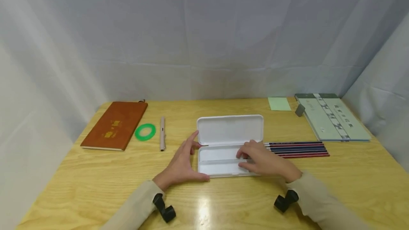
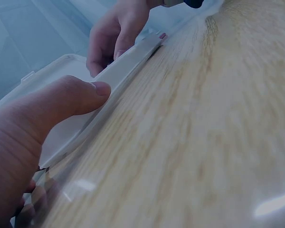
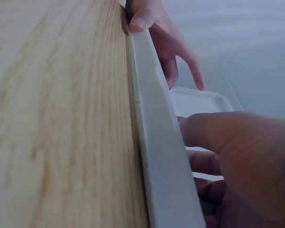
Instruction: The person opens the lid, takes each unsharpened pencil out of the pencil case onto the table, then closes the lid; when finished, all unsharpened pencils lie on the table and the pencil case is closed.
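A white pencil case (image 1: 230, 130) lies on the table with its lid raised at the back; a ridge divides its tray lengthwise. My left hand (image 1: 183, 162) grips the case's left end, thumb at the front edge and fingers toward the hinge side. In the left wrist view that thumb (image 2: 80, 95) presses on the front wall. My right hand (image 1: 263, 159) reaches into the right part of the tray, fingers bent and thumb lower, near the ridge. Whether those fingertips pinch something I cannot tell; the front wall hides part of them in the right wrist view.
Several dark blue and red pencils (image 1: 300, 149) lie right of the case. Farther right are a grey eraser (image 1: 300, 110), a pale green notebook (image 1: 332, 118) and a sticky note (image 1: 279, 104). Leftward lie a pen (image 1: 162, 134), green tape roll (image 1: 138, 132) and brown notebook (image 1: 115, 125).
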`<state>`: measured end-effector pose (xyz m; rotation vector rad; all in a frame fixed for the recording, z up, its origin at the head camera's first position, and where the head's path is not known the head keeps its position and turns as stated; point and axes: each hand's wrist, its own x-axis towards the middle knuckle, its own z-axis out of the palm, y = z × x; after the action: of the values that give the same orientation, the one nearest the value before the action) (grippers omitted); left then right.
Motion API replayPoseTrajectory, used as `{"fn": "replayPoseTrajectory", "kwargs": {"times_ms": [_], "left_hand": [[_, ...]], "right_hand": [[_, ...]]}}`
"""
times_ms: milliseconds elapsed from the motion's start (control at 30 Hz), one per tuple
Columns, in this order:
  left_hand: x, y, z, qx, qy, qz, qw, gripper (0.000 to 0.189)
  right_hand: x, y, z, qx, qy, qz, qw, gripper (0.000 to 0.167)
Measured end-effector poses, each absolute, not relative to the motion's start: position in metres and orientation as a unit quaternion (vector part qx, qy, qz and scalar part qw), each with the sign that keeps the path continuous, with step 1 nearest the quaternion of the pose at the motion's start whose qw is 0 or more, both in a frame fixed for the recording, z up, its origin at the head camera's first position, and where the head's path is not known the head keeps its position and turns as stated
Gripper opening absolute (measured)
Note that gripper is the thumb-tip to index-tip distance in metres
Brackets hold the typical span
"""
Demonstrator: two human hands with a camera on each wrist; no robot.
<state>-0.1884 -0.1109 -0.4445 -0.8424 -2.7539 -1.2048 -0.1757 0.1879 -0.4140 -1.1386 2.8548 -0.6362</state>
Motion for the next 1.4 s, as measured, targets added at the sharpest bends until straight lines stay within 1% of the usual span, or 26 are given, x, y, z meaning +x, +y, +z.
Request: {"fn": "replayPoseTrajectory", "kwargs": {"times_ms": [100,267,400,533,633,767,967,1033,1100,1200,1300,1400], "left_hand": [[-0.189,-0.112,-0.444,-0.272,-0.883,-0.383,0.013,0.137],[-0.190,-0.112,-0.444,-0.275,-0.881,-0.385,0.009,0.136],[-0.189,-0.113,-0.444,-0.271,-0.880,-0.390,0.007,0.135],[-0.189,-0.113,-0.445,-0.272,-0.878,-0.393,0.007,0.135],[-0.189,-0.113,-0.445,-0.274,-0.878,-0.391,0.008,0.135],[-0.189,-0.113,-0.444,-0.275,-0.880,-0.387,0.012,0.135],[-0.188,-0.113,-0.443,-0.270,-0.882,-0.385,0.006,0.136],[-0.188,-0.113,-0.442,-0.271,-0.882,-0.385,0.008,0.136],[-0.188,-0.114,-0.443,-0.274,-0.882,-0.384,0.011,0.135],[-0.187,-0.114,-0.443,-0.275,-0.881,-0.384,0.013,0.135],[-0.187,-0.114,-0.442,-0.274,-0.881,-0.385,0.012,0.134],[-0.187,-0.113,-0.442,-0.275,-0.880,-0.386,0.011,0.134]], "right_hand": [[-0.176,0.182,-0.415,-0.353,0.912,-0.207,0.004,0.010],[-0.174,0.180,-0.414,-0.344,0.914,-0.215,0.010,0.012],[-0.175,0.179,-0.415,-0.333,0.912,-0.238,0.016,0.010],[-0.178,0.183,-0.415,-0.350,0.897,-0.272,0.001,0.005],[-0.178,0.191,-0.411,-0.366,0.884,-0.292,-0.020,0.006],[-0.175,0.213,-0.406,-0.355,0.884,-0.298,-0.062,0.010],[-0.164,0.266,-0.410,-0.319,0.894,-0.280,-0.146,0.025],[-0.159,0.285,-0.413,-0.307,0.897,-0.273,-0.162,0.028],[-0.154,0.303,-0.415,-0.296,0.899,-0.275,-0.168,0.031],[-0.144,0.325,-0.418,-0.276,0.903,-0.289,-0.159,0.032],[-0.137,0.341,-0.420,-0.255,0.909,-0.295,-0.147,0.030],[-0.133,0.352,-0.423,-0.245,0.913,-0.293,-0.145,0.030]]}}
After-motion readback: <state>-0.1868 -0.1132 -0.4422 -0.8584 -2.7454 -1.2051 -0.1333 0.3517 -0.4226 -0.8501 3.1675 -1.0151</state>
